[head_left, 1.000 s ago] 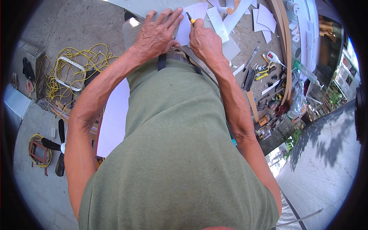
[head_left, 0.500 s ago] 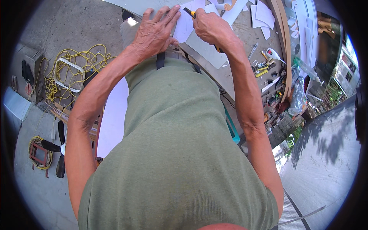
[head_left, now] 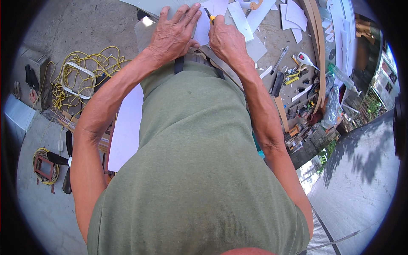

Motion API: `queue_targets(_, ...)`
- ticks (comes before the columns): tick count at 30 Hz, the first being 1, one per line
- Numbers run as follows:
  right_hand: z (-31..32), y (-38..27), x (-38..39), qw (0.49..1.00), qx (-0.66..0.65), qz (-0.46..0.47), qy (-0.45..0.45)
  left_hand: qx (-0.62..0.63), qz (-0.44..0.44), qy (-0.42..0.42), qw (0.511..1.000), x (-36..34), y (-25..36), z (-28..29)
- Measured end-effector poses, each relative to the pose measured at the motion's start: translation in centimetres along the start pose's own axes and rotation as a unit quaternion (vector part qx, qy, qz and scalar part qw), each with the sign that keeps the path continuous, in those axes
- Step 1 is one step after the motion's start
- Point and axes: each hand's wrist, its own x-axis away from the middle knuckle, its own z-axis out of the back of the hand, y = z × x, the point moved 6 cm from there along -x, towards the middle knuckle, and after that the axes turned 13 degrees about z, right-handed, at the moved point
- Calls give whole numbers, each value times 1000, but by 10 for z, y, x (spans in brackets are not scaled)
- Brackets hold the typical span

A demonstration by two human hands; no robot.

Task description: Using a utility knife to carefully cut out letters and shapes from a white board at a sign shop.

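Note:
My right hand (head_left: 228, 41) is closed around a yellow and black utility knife (head_left: 211, 18), its tip pointing away from me over a white sheet (head_left: 203, 32). My left hand (head_left: 173, 33) rests on the sheet's left side with fingers stretched out, holding nothing, its fingertips close to the knife. Part of the sheet is hidden beneath both hands. A white strip-like piece (head_left: 241, 21) lies just beyond my right hand, and a grey panel (head_left: 256, 49) shows to its right.
The worktable (head_left: 272, 38) also carries white offcuts (head_left: 294, 16), a pen (head_left: 279, 59), a glue gun (head_left: 306, 59) and yellow-handled pliers (head_left: 292, 78). A curved brown strip (head_left: 319, 51) borders its right side. Tangled yellow cord (head_left: 102, 63) and a black-bladed fan (head_left: 63, 159) are at left.
My right hand has moved left and closer to me, turning the knife to a steeper angle. More of the white piece and tools beside it now shows. My left hand stays nearly in place.

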Motion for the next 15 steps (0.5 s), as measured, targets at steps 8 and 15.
queue_targets(8, -5, 2, 2, 1000, -10, -6, 1, -9, 9, -10, 1000, 0, 2, 2)
queue_targets(15, -6, 3, 3, 1000, -19, -13, -1, -11, 16, -25, 1000, 0, 3, 1)
